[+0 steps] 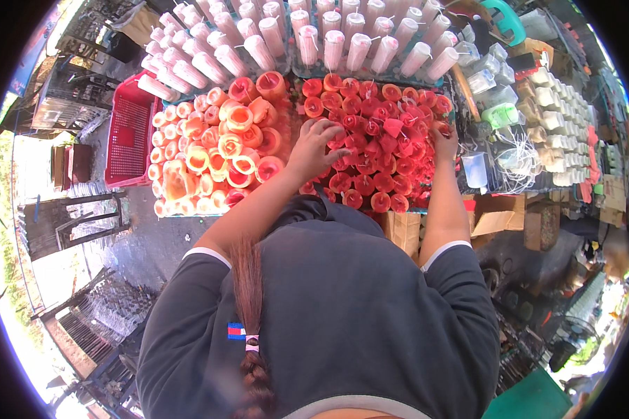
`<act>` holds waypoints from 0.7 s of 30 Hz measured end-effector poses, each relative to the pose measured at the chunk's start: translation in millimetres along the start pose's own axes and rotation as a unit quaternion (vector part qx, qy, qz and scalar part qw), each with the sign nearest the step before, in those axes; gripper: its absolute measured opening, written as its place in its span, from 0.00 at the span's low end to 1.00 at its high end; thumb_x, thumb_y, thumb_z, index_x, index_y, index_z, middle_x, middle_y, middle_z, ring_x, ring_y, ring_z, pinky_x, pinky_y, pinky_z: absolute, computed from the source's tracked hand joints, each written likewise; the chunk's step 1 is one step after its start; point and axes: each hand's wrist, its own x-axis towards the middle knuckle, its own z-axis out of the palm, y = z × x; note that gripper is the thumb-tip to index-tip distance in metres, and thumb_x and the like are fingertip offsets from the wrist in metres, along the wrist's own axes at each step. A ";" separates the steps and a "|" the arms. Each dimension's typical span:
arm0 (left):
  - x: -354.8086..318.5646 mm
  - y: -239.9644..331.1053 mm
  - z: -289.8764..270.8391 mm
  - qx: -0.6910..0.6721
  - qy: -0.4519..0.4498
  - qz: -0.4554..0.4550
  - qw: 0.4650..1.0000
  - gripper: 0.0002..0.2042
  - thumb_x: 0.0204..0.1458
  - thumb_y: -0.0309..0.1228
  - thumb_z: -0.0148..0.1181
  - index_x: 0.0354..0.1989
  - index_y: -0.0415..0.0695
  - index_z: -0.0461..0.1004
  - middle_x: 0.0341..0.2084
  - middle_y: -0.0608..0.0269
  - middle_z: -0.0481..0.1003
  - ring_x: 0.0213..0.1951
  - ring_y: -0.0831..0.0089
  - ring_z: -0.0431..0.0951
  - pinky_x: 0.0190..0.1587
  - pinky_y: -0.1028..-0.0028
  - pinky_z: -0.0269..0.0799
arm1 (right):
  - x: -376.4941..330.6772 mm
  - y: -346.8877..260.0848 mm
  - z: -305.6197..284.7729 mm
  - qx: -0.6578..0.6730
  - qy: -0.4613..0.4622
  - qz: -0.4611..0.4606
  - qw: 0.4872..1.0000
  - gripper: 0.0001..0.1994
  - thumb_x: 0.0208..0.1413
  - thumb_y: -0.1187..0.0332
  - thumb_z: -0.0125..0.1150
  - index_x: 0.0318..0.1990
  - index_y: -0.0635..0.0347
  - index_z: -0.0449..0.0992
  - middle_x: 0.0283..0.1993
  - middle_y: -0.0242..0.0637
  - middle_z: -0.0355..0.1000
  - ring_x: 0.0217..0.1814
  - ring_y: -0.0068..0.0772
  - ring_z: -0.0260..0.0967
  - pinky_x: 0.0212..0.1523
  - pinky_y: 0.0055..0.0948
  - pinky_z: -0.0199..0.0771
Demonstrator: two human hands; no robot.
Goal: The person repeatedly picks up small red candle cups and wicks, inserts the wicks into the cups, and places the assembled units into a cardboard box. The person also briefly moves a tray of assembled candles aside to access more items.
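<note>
My left hand (319, 143): it rests on the heap of red candles (370, 150), fingers curled down among them at the heap's left edge; I cannot tell whether they close on any single candle.
My right hand (444, 140): it lies at the heap's right edge, fingers bent into the candles; what it grips, if anything, is hidden from me.
Red candles: small round cups of red wax with wicks, piled between my two hands and spreading away from me, directly in front of my chest.
Orange candles (217, 150): a second pile of paler, peach and orange cups, just beside my left hand, to its left.
Tall candles (314, 38): rows of pink-white cylinders with red tips, lying tilted beyond both piles.
Red crate (129, 133): a slotted plastic basket, left of the orange pile, touching its edge.
Clear cups (486, 73): small transparent containers stacked right of the red pile, beyond my right hand.
White wicks (521, 157): a loose bundle of white strands near my right hand.
Cardboard box (496, 213): brown, flaps open, below the wicks by my right forearm.
Pale blocks (559, 119): rows of cream-coloured pieces at the far right.
</note>
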 end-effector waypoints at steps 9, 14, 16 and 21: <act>-6.8 -6.6 -40.7 -0.203 0.198 -0.120 0.952 0.27 0.39 0.37 0.70 0.49 0.43 0.70 0.43 0.52 0.70 0.45 0.59 0.70 0.51 0.66 0.65 | -25.6 -2.2 -24.3 0.220 0.015 -0.006 0.975 0.25 0.41 0.85 0.58 0.50 0.58 0.64 0.45 0.39 0.68 0.43 0.37 0.71 0.37 0.33 0.79; -46.3 -41.9 -127.3 -0.065 0.382 -0.132 0.912 0.18 0.38 0.27 0.70 0.40 0.43 0.73 0.39 0.58 0.70 0.45 0.62 0.69 0.49 0.66 0.65 | -57.0 -36.1 -18.3 0.202 -0.006 -0.020 0.979 0.25 0.43 0.84 0.58 0.51 0.57 0.63 0.47 0.39 0.67 0.43 0.35 0.71 0.39 0.33 0.78; -50.0 -57.9 -158.0 0.078 0.373 -0.187 0.905 0.19 0.40 0.31 0.69 0.42 0.44 0.73 0.40 0.57 0.68 0.47 0.61 0.67 0.50 0.65 0.65 | -64.8 -55.7 -12.3 0.193 -0.023 -0.037 0.980 0.24 0.45 0.82 0.57 0.53 0.58 0.62 0.47 0.39 0.67 0.43 0.33 0.70 0.40 0.30 0.78; -64.1 -156.5 -162.3 0.114 0.141 -0.259 0.949 0.19 0.45 0.39 0.64 0.45 0.45 0.73 0.46 0.58 0.71 0.52 0.62 0.68 0.53 0.63 0.63 | -84.1 -111.6 34.3 0.087 -0.095 -0.108 0.986 0.25 0.48 0.78 0.60 0.55 0.58 0.62 0.50 0.38 0.65 0.47 0.30 0.68 0.41 0.24 0.75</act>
